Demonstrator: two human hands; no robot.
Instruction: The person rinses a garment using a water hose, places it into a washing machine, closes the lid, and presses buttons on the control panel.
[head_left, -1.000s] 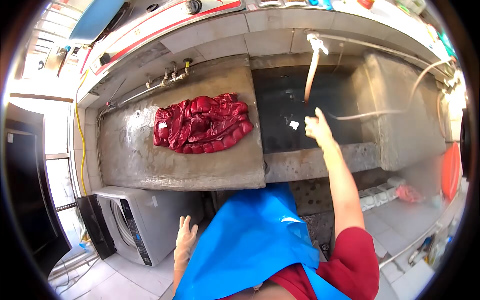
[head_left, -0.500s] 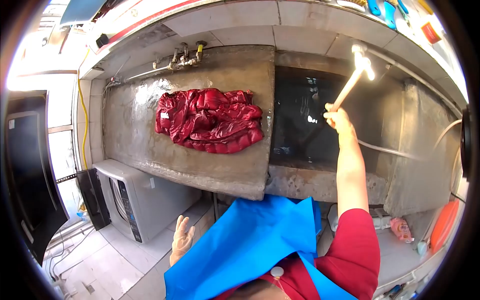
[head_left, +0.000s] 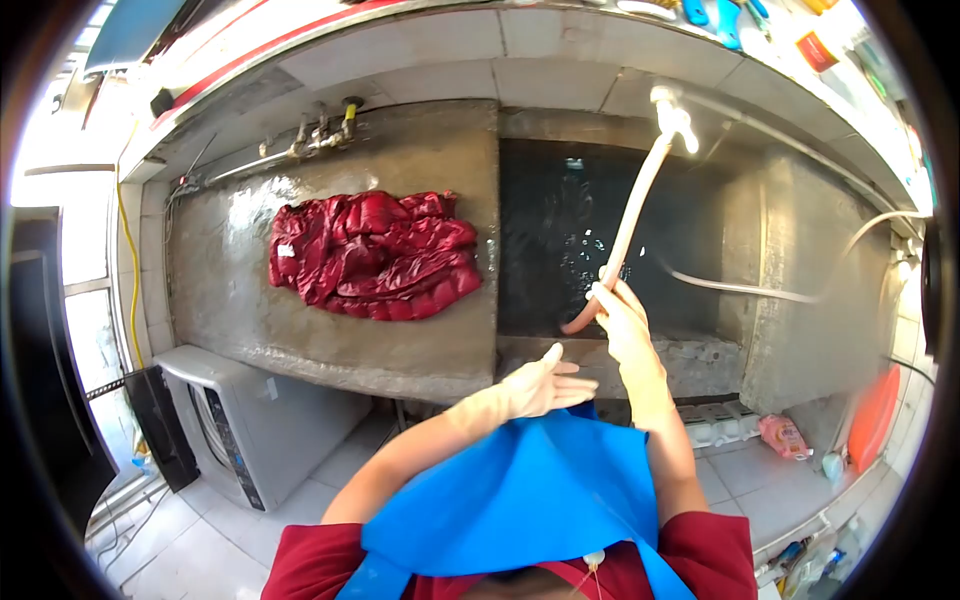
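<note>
My right hand [head_left: 628,328] is closed around a pale hose [head_left: 634,212] that runs down from a tap [head_left: 666,97] on the wall. The hose's free end bends over the front part of the dark water-filled basin [head_left: 550,230]. Close to the basin's front edge, my left hand [head_left: 540,388] is held out with its fingers stretched and nothing in them. A shiny dark-red puffer garment [head_left: 375,255] lies folded and wet on the concrete slab [head_left: 225,290] to the left.
A grey appliance [head_left: 245,420] stands below the slab on the left. Pipe valves [head_left: 322,138] line the back wall. Blue brushes [head_left: 728,22] rest on the ledge above. Another thin hose [head_left: 740,287] crosses the basin's right side. A pink packet [head_left: 783,437] sits at lower right.
My right hand has moved down and left along the hose, drawing it toward the basin's front. My left hand has come up from the lower left to the basin edge. The garment stays put.
</note>
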